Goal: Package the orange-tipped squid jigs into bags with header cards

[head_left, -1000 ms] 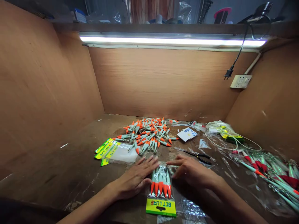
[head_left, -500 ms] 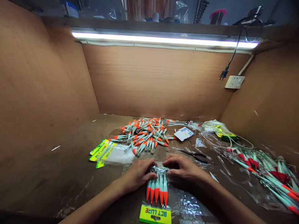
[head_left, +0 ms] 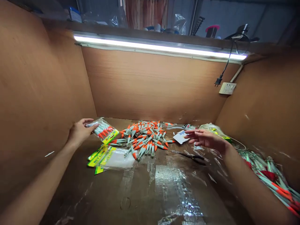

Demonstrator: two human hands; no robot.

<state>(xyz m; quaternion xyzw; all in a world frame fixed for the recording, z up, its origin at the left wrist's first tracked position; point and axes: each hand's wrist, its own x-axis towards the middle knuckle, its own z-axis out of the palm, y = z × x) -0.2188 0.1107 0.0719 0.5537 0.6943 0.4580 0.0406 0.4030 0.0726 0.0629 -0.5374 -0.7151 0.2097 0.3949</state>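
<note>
Pinched in my left hand (head_left: 81, 132) is a clear pack of fishing lures (head_left: 103, 129), white with orange tips and a yellow-green header card. It hovers at the back left, above a small stack of flat header-card bags (head_left: 114, 157). My right hand (head_left: 208, 140) is raised over the right side with its fingers stretched out, holding nothing. Close to its fingertips lies a white paper tag with blue writing (head_left: 180, 137). A heap of loose orange-and-white lures (head_left: 145, 137) lies between my hands at the back.
Black-handled pliers (head_left: 193, 157) lie right of the heap. More lures in plastic (head_left: 274, 178) are piled at the far right. Shiny clear tape (head_left: 171, 175) covers part of the table. A plug (head_left: 218, 81) hangs near the wall socket (head_left: 227, 88). Wooden walls enclose three sides.
The filled lure pack has moved from the front middle to the back left in my left hand. My right hand has let go and moved right and up, fingers spreading.
</note>
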